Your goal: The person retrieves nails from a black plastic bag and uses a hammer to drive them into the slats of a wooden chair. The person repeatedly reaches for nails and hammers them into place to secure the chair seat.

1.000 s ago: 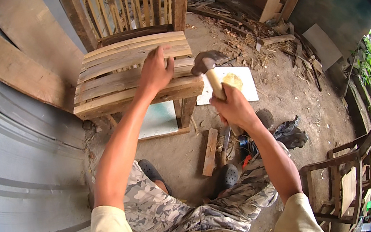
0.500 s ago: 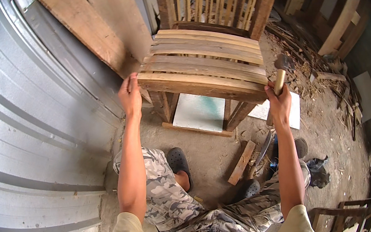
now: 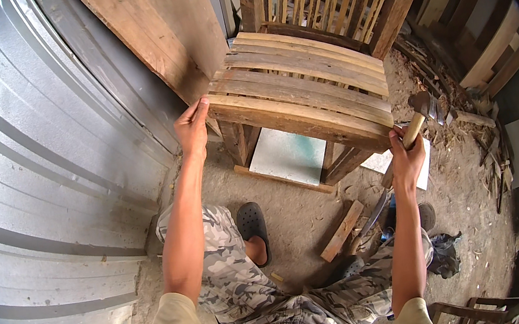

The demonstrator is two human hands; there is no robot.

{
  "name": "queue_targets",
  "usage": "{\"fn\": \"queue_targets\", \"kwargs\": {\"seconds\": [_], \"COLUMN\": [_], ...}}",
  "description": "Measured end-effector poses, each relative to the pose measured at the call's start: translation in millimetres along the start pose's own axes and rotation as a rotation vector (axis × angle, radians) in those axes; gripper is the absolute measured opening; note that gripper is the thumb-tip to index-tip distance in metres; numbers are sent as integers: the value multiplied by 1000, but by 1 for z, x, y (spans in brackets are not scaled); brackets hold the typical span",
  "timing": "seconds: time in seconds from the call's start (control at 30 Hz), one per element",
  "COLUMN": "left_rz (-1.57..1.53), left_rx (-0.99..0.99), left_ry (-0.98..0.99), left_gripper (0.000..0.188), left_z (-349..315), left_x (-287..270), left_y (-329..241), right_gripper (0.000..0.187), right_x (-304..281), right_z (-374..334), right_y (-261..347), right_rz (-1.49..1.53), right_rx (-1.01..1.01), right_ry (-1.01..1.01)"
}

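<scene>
A wooden chair with a slatted seat and slatted back stands in front of me. Along its seat's front edge lies a pale front slat. My left hand pinches the left end of that slat between thumb and fingers. At the slat's right end, the thumb side of my right hand is at the seat corner. The same hand is closed around a hammer, its dark head up and leaning right, its handle running down through my palm. My palm hides part of the handle.
A corrugated metal wall rises close on my left, with wide boards leaning near the chair. A white panel shows under the seat. On the dirt floor lie a short wood block, a long blade and scrap wood.
The view has shifted, so chair and wall sit farther right in the picture. Both hands remain at the slat's ends. The hammer head now leans farther to the right.
</scene>
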State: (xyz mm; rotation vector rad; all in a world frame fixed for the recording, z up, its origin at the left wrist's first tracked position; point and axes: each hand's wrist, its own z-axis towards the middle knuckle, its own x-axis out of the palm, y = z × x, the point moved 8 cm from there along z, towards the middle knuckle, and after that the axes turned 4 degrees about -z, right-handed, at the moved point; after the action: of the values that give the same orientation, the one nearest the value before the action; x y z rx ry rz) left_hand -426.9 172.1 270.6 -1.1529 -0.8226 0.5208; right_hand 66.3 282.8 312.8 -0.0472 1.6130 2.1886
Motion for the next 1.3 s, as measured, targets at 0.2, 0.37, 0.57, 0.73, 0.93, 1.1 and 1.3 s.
{"fn": "queue_targets", "kwargs": {"seconds": [0.2, 0.37, 0.57, 0.73, 0.93, 1.1, 1.3], "left_rz": [-10, 41, 99, 116, -12, 21, 2], "left_rx": [-53, -114, -120, -63, 66, 262, 21], "left_ry": [3, 18, -44, -104, -182, -359, -42], "left_gripper": [36, 38, 39, 41, 41, 48, 31], "left_z": [7, 15, 5, -5, -22, -72, -180], "left_x": [-4, -6, 0, 6, 8, 26, 100], "left_y": [6, 12, 2, 6, 5, 13, 121], "right_gripper": [28, 24, 18, 20, 22, 21, 24], "right_x": [0, 2, 4, -2, -9, -28, -74], "right_z": [-1, -3, 0, -2, -32, -60, -110], "right_y": [5, -5, -18, -42, -60, -90, -132], "right_rz": [-30, 91, 427, 422, 357, 247, 103], "right_rx": [-38, 54, 286, 312, 325, 372, 611], "right_ry": [12, 7, 118, 68, 148, 195, 298]}}
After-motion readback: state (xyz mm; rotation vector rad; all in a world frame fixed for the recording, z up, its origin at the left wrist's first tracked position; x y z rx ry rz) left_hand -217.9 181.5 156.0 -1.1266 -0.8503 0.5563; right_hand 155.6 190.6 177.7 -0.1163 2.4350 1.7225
